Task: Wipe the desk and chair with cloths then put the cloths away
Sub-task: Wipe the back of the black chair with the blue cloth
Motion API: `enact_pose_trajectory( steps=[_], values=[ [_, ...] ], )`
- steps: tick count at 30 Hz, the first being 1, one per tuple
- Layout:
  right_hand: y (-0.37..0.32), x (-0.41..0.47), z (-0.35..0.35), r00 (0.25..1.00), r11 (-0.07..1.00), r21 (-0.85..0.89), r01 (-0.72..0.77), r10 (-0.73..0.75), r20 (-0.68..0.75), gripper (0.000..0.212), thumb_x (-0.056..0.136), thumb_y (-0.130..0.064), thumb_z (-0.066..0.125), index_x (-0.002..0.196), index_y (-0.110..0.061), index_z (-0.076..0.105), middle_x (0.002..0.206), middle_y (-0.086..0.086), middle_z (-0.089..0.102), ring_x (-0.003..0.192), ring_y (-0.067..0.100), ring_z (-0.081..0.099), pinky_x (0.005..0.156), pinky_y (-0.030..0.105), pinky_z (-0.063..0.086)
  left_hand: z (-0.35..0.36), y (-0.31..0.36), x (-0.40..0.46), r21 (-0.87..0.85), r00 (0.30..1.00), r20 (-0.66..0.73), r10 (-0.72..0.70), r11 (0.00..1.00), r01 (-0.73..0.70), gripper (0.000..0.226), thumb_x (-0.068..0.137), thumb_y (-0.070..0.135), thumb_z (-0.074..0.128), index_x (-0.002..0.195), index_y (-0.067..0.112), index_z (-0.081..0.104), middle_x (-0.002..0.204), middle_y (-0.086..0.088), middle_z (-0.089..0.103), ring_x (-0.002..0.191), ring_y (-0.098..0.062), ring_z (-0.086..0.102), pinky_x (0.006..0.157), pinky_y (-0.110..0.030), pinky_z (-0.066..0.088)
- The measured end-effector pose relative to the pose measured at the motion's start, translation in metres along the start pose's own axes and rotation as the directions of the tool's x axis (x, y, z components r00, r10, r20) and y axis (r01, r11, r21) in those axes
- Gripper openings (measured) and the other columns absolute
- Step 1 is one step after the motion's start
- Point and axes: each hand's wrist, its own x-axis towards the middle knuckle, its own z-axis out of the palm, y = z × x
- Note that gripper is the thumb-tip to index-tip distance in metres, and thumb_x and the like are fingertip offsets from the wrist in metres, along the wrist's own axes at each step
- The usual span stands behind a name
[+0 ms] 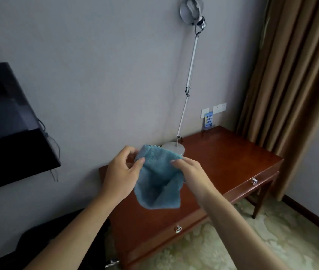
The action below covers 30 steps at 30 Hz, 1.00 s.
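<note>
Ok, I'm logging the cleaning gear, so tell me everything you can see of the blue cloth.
The blue cloth is a small, fluffy towel-like square, plain teal-blue with a scalloped top edge. It hangs in the air above the wooden desk, loosely folded with a crease down its middle. The left hand pinches its upper left edge and the right hand holds its upper right edge. It does not touch the desk.
</note>
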Motion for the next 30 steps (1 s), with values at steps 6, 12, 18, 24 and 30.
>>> enact_pose_trajectory(
  steps=[6, 12, 18, 24, 30],
  values=[
    [0.009, 0.101, -0.007, 0.990, 0.955, -0.268, 0.129, -0.138, -0.015, 0.013, 0.092, -0.008, 0.061, 0.098, 0.001, 0.068, 0.098, 0.031, 0.065, 0.080, 0.032, 0.064, 0.083, 0.057, 0.049, 0.025, -0.043, 0.090, -0.050, 0.999, 0.035, -0.012, 0.999, 0.014, 0.015, 0.087, 0.021, 0.073, 0.085, 0.030, 0.061, 0.081, 0.007, 0.071, 0.073, -0.017, 0.071, 0.072, -0.049, 0.058],
    [0.009, 0.189, -0.007, 0.964, 0.903, -0.371, 0.218, -0.258, -0.061, 0.021, 0.085, -0.008, 0.067, 0.088, -0.030, 0.068, 0.075, -0.009, 0.067, 0.070, 0.009, 0.060, 0.068, 0.035, 0.050, 0.030, -0.074, 0.166, -0.023, 0.994, 0.109, -0.014, 1.000, 0.016, 0.022, 0.087, 0.014, 0.073, 0.087, 0.035, 0.067, 0.085, 0.017, 0.072, 0.077, -0.006, 0.069, 0.067, -0.028, 0.054],
    [0.027, 0.261, -0.003, 0.944, 0.910, -0.276, 0.308, -0.329, -0.030, 0.028, 0.084, -0.008, 0.071, 0.086, -0.033, 0.059, 0.072, -0.013, 0.064, 0.066, 0.002, 0.057, 0.062, 0.022, 0.046, 0.031, -0.106, 0.215, 0.182, 0.995, 0.088, -0.048, 0.983, 0.032, 0.014, 0.085, 0.035, 0.075, 0.081, 0.023, 0.070, 0.074, 0.009, 0.069, 0.069, -0.011, 0.065, 0.059, -0.030, 0.051],
    [0.047, 0.334, -0.003, 0.929, 0.896, -0.247, 0.368, -0.347, 0.126, 0.030, 0.083, -0.001, 0.071, 0.083, -0.027, 0.055, 0.077, -0.024, 0.060, 0.078, -0.004, 0.058, 0.070, 0.012, 0.042, 0.034, -0.146, 0.253, 0.283, 0.986, 0.076, -0.152, 0.951, 0.124, 0.033, 0.088, 0.037, 0.071, 0.068, 0.013, 0.061, 0.065, -0.006, 0.064, 0.062, -0.022, 0.061, 0.066, -0.042, 0.049],
    [0.063, 0.416, -0.003, 0.902, 0.906, -0.207, 0.370, -0.297, 0.315, 0.036, 0.086, 0.004, 0.062, 0.085, -0.032, 0.060, 0.086, -0.016, 0.064, 0.091, 0.006, 0.064, 0.078, 0.029, 0.054, 0.046, -0.170, 0.294, 0.350, 0.968, 0.067, -0.244, 0.914, 0.206, 0.019, 0.093, 0.031, 0.066, 0.080, 0.018, 0.060, 0.077, 0.002, 0.067, 0.071, -0.019, 0.065, 0.071, -0.047, 0.055]
  ],
)
